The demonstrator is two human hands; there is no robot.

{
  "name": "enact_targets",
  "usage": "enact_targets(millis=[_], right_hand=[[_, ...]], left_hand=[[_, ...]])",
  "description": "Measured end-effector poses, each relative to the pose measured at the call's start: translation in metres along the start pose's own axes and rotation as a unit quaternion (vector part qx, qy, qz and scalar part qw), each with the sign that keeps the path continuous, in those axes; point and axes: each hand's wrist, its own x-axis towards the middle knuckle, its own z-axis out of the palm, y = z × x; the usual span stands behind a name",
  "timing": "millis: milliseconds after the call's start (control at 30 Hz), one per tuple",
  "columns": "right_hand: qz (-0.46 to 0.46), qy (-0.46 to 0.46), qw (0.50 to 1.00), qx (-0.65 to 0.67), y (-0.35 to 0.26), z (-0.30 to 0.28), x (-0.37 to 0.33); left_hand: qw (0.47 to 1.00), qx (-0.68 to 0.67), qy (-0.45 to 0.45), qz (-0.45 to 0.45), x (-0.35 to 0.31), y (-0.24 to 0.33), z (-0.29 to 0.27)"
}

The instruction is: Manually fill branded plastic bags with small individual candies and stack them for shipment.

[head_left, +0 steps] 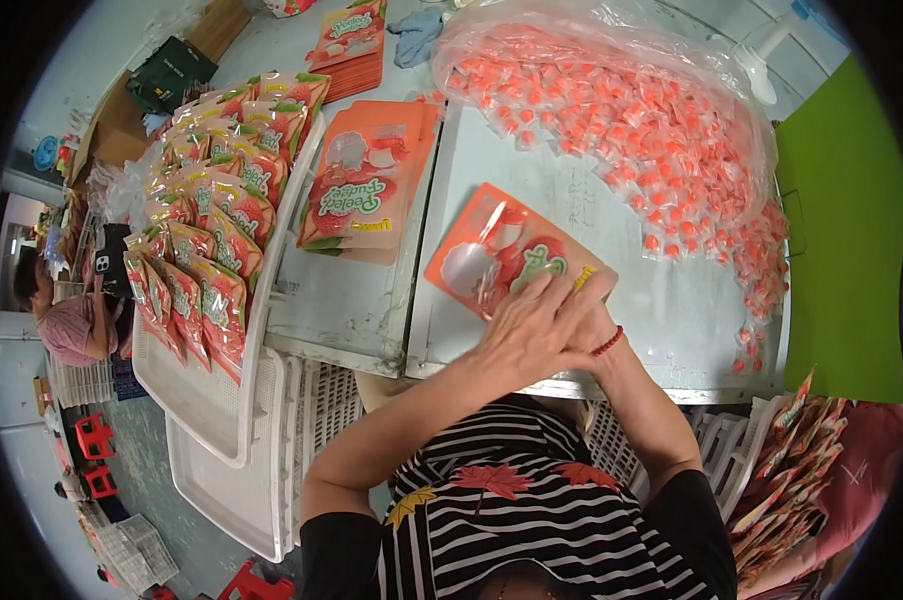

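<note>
A flat orange-pink printed pouch (477, 262) lies tilted just beyond the table's near edge. My left hand (527, 328) holds its near right corner, fingers bent over the printed face. My right hand (590, 318), with a red bead bracelet (608, 341) at the wrist, grips the same corner from the right. The two hands overlap, and the left partly covers the right, so some fingertips are hidden. To the left, a loose stack of flat pouches (372, 160) lies on the table.
A large heap of small wrapped red candies (612, 130) spreads from a clear plastic bag on the right. At left, a white tray (197, 400) holds rows of filled pouches (217, 215). A green panel (842, 220) stands at right. Another person (77, 320) is far left.
</note>
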Motion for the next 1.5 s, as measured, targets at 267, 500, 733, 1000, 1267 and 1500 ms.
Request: enact_targets(millis=[267,500,733,1000,1267,1500], right_hand=[[0.083,0.068,0.992,-0.07,-0.002,-0.008,-0.001],[0.019,0.024,0.955,-0.294,-0.006,-0.013,0.005],[0.107,-0.093,0.735,-0.663,-0.038,0.04,0.001],[-0.05,-0.145,0.635,-0.757,-0.039,0.064,-0.007],[-0.315,0.292,0.439,-0.789,-0.122,-0.028,-0.011],[-0.238,0.384,0.111,-0.885,-0.111,-0.112,0.002]], left_hand=[[0.985,0.074,-0.114,0.107,-0.005,-0.031,-0.013],[0.995,0.045,-0.014,0.083,-0.004,-0.029,-0.008],[0.999,-0.014,-0.049,0.02,-0.003,-0.054,-0.025],[0.997,0.002,0.004,0.071,-0.008,-0.039,-0.041],[0.984,0.06,0.139,-0.092,-0.029,-0.039,-0.055],[0.974,-0.019,0.173,-0.143,-0.052,-0.036,-0.059]])
